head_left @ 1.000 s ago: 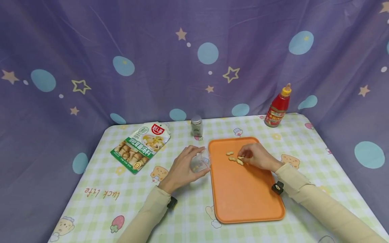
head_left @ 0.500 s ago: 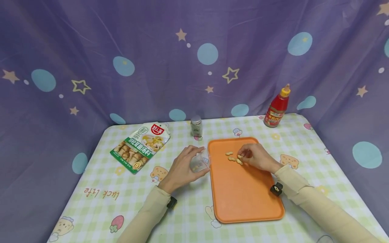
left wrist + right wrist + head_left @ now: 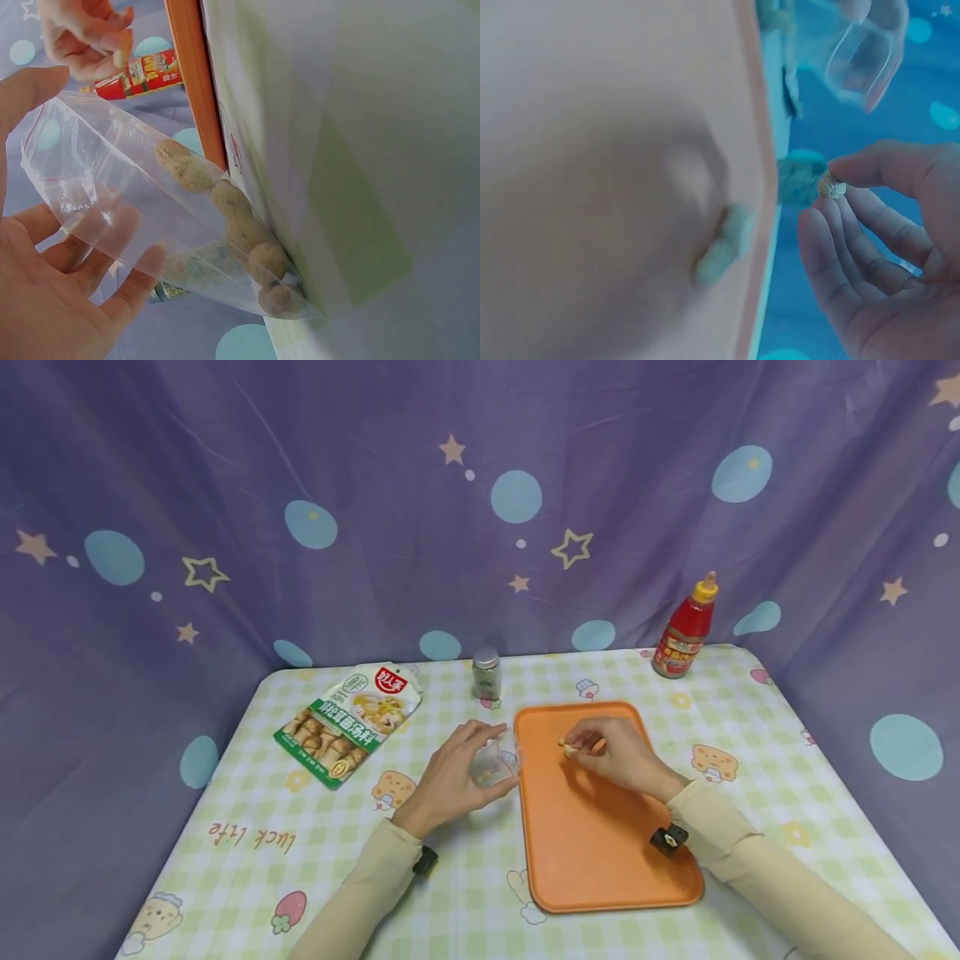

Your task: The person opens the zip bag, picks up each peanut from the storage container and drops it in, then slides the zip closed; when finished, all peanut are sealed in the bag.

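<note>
The left hand [image 3: 450,770] holds the clear bag [image 3: 97,161], mouth spread, just left of the orange tray [image 3: 600,864]; the right hand [image 3: 618,757] pinches a peanut [image 3: 831,187] over the tray's far half. A light, steady pinch should suit it best.

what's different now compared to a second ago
The right hand has moved left over the orange rectangular tray, toward the clear plastic bag, and pinches a tan peanut. Whether it already held one earlier is unclear. The left hand still holds the bag; the red yellow-capped bottle stayed put.
</note>
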`<state>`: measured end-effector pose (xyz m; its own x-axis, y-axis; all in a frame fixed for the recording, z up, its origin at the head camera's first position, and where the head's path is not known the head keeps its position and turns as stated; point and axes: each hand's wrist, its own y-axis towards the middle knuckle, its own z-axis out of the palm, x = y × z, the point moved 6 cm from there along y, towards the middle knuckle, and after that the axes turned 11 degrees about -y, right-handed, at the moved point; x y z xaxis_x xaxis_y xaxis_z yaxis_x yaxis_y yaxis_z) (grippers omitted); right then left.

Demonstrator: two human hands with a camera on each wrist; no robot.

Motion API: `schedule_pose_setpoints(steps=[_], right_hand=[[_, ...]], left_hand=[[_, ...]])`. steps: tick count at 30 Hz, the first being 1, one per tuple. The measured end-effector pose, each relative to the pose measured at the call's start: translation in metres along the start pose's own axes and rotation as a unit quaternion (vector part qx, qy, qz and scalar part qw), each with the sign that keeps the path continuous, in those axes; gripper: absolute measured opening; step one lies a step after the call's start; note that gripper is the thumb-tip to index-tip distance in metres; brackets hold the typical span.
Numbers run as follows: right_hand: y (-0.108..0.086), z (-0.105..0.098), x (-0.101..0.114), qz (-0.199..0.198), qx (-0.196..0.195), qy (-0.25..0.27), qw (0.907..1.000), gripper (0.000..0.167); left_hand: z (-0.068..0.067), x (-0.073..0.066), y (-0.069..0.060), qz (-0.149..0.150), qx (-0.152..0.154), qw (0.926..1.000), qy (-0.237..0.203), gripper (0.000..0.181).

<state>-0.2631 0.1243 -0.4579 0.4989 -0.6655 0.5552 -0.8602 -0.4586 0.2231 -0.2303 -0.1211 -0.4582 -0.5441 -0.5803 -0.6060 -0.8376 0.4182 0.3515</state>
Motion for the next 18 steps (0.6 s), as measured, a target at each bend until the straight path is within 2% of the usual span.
schedule_pose_setpoints(steps=[9, 18], right_hand=[[0.011, 0.010, 0.038, -0.014, 0.026, 0.029, 0.9992, 0.010], [0.021, 0.023, 0.063, -0.032, 0.049, 0.062, 0.9963, 0.012]], left_hand=[[0.001, 0.000, 0.000, -0.004, 0.006, 0.9999, -0.008, 0.076], [0.000, -0.002, 0.000, 0.002, 0.002, 1.0000, -0.007, 0.078]])
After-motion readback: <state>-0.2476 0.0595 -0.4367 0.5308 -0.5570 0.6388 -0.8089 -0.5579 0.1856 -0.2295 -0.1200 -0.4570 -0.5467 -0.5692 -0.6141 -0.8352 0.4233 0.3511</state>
